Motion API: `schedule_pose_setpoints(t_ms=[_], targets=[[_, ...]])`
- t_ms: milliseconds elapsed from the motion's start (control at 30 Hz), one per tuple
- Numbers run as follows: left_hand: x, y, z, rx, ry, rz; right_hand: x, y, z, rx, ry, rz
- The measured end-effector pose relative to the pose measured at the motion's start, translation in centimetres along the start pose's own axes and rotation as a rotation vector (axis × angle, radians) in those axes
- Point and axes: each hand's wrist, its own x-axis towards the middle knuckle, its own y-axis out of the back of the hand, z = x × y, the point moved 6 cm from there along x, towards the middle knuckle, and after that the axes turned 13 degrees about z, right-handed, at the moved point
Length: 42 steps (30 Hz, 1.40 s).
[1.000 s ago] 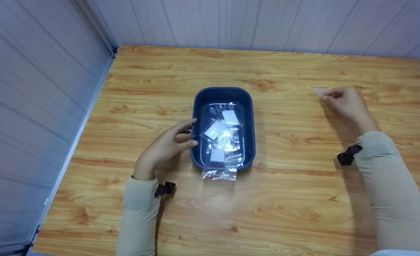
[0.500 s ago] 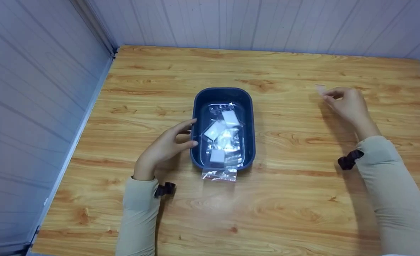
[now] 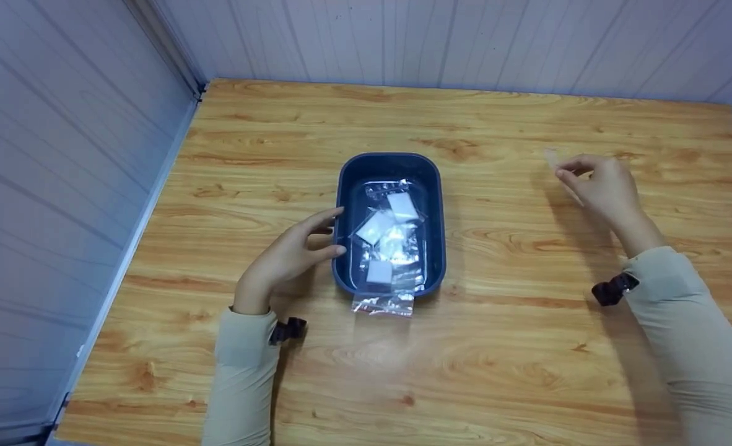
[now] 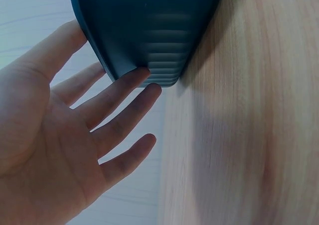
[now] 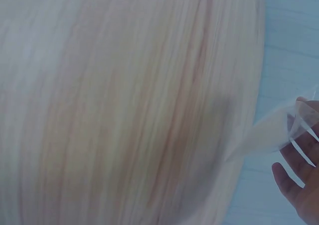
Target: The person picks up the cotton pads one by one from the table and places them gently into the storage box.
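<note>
A dark blue plastic bin (image 3: 438, 217) stands mid-table and holds several clear zip bags (image 3: 383, 304), some with white squares inside. One bag hangs over the bin's front rim. My left hand (image 3: 291, 251) rests at the bin's left side, fingers extended. In the left wrist view its fingertips (image 4: 142, 73) lie against the bin's ribbed wall (image 4: 167, 48) and the thumb is at the rim. Well to the right, my right hand (image 3: 607, 186) pinches a small clear plastic bag (image 5: 271, 130) between thumb and fingers, raised over the table with a shadow beneath.
The wood-grain table (image 3: 496, 371) meets pale panel walls at the back (image 3: 465, 43) and on the left (image 3: 62, 186). Dark wrist cameras sit on both sleeves, the left camera (image 3: 287, 331) close to the tabletop.
My right hand and forearm have shifted slightly toward me, and the bag it pinches has turned, now looking narrower. The left hand and the bin stay put.
</note>
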Motion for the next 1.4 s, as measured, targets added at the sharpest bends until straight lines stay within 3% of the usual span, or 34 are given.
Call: schedule_pose_setpoints(t_ms=[700, 1000, 1400], targets=[[-0.1, 0.1, 0.0, 0.009, 0.026, 0.013, -2.6, -0.1, -4.4, 0.023, 0.169, 0.046], [0.0, 0.1, 0.0, 0.015, 0.038, 0.016, -3.6, -0.2, -5.9, 0.084, 0.197, 0.076], [0.0, 0.2, 0.1, -0.001, 0.004, 0.002, -5.1, -0.4, -8.0, 0.148, 0.293, 0.122]])
